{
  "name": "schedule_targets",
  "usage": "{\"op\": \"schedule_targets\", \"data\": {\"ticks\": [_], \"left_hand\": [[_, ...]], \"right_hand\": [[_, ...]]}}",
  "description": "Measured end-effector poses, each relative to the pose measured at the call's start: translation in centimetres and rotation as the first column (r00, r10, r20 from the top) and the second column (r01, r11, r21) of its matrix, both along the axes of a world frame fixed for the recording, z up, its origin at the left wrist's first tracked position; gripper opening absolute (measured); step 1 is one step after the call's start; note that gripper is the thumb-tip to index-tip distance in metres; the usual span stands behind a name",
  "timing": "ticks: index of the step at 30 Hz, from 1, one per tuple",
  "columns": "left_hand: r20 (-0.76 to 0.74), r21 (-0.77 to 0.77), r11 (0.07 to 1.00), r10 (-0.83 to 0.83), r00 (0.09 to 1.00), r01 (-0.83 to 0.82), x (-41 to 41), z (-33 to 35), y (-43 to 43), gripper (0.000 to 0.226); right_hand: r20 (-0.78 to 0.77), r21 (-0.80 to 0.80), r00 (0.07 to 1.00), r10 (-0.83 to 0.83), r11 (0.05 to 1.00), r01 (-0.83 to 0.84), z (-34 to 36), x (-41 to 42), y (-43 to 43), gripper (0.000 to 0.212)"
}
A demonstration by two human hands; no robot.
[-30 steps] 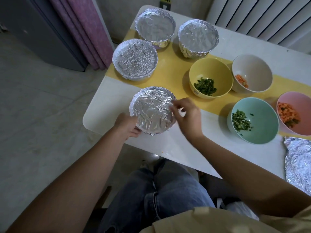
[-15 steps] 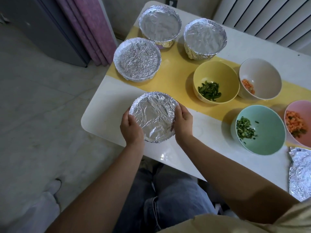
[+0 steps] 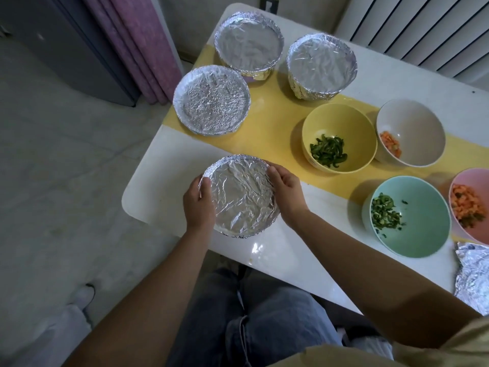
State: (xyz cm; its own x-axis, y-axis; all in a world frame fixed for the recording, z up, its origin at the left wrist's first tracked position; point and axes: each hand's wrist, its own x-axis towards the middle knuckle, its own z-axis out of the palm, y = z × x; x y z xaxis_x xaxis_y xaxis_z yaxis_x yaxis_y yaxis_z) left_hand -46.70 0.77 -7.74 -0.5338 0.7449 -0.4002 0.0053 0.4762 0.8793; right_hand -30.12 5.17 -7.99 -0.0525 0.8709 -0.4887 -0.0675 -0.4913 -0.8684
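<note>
Roughly half done, by the look of it. Both hands clasp the bowl (image 3: 239, 233) at lower centre of the frame, near the left end of the worktop (image 3: 164, 186). The left hand (image 3: 198, 205) curls its fingers round the left rim and the right hand (image 3: 287, 197) cups the right rim, thumbs on top. Its foil (image 3: 240, 197) is drawn flat over the mouth and crimped down along all the edge that shows, so this one seems to need a last press at most. Whether it rests on the worktop or is slightly lifted I cannot tell.

Three others are already wrapped: a covered bowl (image 3: 211, 99) left of centre, a second covered bowl (image 3: 248, 46) at top centre, and a third covered bowl (image 3: 321, 64) just right of that.

Four stand open on the right: a yellow bowl (image 3: 357, 123) with green strips, a beige bowl (image 3: 418, 123) with a little orange dice, a mint bowl (image 3: 426, 215) with chopped greens, and a pink bowl (image 3: 473, 181) with orange dice at the right edge. A loose sheet (image 3: 473, 276) of foil lies at lower right, probably meant for the next one.
</note>
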Motion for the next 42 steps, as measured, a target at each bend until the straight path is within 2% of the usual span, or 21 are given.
{"op": "schedule_targets", "data": {"ticks": [3,6,8,11,13,17,21,30,32,34,36,39,42], "left_hand": [[-0.047,0.010,1.000,0.011,0.999,-0.010,0.1,-0.6,0.1,0.034],[-0.058,0.008,1.000,0.001,0.998,0.000,-0.1,-0.5,0.1,0.033],[-0.057,0.004,1.000,-0.004,0.998,0.004,-0.2,-0.5,0.2,0.032],[-0.096,0.009,0.998,-0.057,0.994,0.058,-0.3,-0.3,0.4,0.032],[-0.129,0.009,0.996,-0.088,0.988,0.090,-0.3,-0.1,0.5,0.035],[-0.138,0.015,0.998,-0.059,0.989,0.061,-0.1,-0.6,0.7,0.038],[-0.170,0.023,0.995,-0.093,0.981,0.098,-0.2,-0.6,0.7,0.028],[-0.177,0.034,0.996,-0.078,0.981,0.085,-0.1,-0.7,0.5,0.027],[-0.157,0.033,0.999,0.003,0.988,0.002,-0.2,-0.7,0.5,0.027],[-0.134,0.016,0.992,0.129,0.982,-0.128,-0.4,-0.6,0.4,0.028],[-0.115,-0.023,0.979,0.200,0.973,-0.204,-0.6,-0.1,-0.1,0.027],[-0.121,-0.126,0.964,0.218,0.968,-0.233,-0.5,0.8,-1.7,0.032],[-0.165,-0.244,0.952,0.147,0.975,-0.185,-0.4,1.4,-3.1,0.032]], "right_hand": [[-0.036,-0.016,0.999,0.004,1.000,-0.004,-0.2,0.2,0.0,0.026],[-0.042,-0.059,0.996,0.077,0.995,-0.079,0.2,1.0,1.4,0.019],[0.021,-0.013,0.988,0.155,0.988,-0.155,0.4,1.2,2.6,0.021],[0.196,0.106,0.933,0.301,0.940,-0.325,0.5,0.4,3.9,0.028],[0.270,0.133,0.900,0.343,0.912,-0.388,0.2,-0.2,4.1,0.023],[0.238,0.134,0.924,0.300,0.932,-0.337,-0.4,-0.4,4.2,0.020],[0.172,0.067,0.912,0.373,0.919,-0.389,0.1,-0.4,4.6,0.025],[0.295,0.054,0.831,0.472,0.860,-0.507,0.7,-0.2,5.2,0.028],[0.300,0.067,0.871,0.389,0.902,-0.426,1.5,0.1,5.2,0.035],[0.294,0.096,0.937,0.191,0.969,-0.227,1.8,0.9,4.4,0.036],[0.310,0.095,0.948,0.077,0.989,-0.111,1.9,1.6,2.7,0.034],[0.308,0.013,0.945,0.114,0.992,-0.124,1.0,1.7,0.0,0.036],[0.183,0.005,0.978,0.096,0.995,-0.099,1.0,0.9,-1.2,0.036]]}}
